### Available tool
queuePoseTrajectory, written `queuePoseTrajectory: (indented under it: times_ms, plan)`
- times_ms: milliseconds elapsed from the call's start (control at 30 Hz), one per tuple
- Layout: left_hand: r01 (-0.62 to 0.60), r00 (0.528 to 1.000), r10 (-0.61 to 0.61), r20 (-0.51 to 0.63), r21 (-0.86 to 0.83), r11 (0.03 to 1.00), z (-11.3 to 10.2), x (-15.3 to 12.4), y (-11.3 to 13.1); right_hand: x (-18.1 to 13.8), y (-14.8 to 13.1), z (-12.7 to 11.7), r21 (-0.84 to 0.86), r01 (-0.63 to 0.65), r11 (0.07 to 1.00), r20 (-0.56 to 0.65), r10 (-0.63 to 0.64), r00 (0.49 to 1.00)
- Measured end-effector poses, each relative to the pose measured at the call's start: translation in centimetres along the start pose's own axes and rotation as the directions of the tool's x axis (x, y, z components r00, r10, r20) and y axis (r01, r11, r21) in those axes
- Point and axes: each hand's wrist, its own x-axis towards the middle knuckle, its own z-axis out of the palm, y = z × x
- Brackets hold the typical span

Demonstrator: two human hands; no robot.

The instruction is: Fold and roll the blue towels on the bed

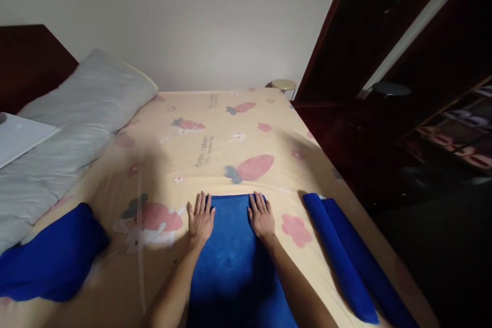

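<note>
I have left hand [201, 219] and right hand [262, 217] flat, palms down, at far corners of blue cloth [230, 251], spread on bed [292, 179]. Long blue bundles [340, 256] lie right, crumpled fabric [57, 256] left.

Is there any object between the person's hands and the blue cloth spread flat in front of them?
Nothing visible stands between: the left hand and the right hand rest directly on the flat blue cloth, at its far corners. The bunched blue cloth and long blue strips lie apart.
</note>
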Motion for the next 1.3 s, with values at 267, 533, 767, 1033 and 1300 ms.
queuePoseTrajectory:
  times_ms: [267,533,767,1033,1300]
  plan:
    - [-0.187,0.982,0.185,-0.03,-0.098,0.977,1.0,-8.0,6.4,-6.5,-6.2,0.1,0.011,0.073,0.997,0.003,-0.073,0.997]
    - [-0.255,0.963,0.248,-0.108,-0.058,0.965,0.7,-15.1,6.2,-14.0,-6.3,0.3,0.057,0.132,0.99,0.024,-0.133,0.991]
    - [-0.492,0.867,0.498,0.026,-0.115,0.863,-2.9,-19.0,2.7,-18.2,-3.2,-3.1,0.108,0.349,0.931,0.031,-0.354,0.935]
    - [-0.579,0.746,0.633,0.207,-0.269,0.77,-7.0,-21.7,-4.9,-21.7,4.3,-9.8,0.27,0.449,0.852,0.306,-0.518,0.799]
    - [-0.433,0.862,0.483,0.157,-0.267,0.861,-7.1,-21.9,-6.3,-21.5,4.8,-12.0,0.348,0.261,0.9,0.367,-0.387,0.846]
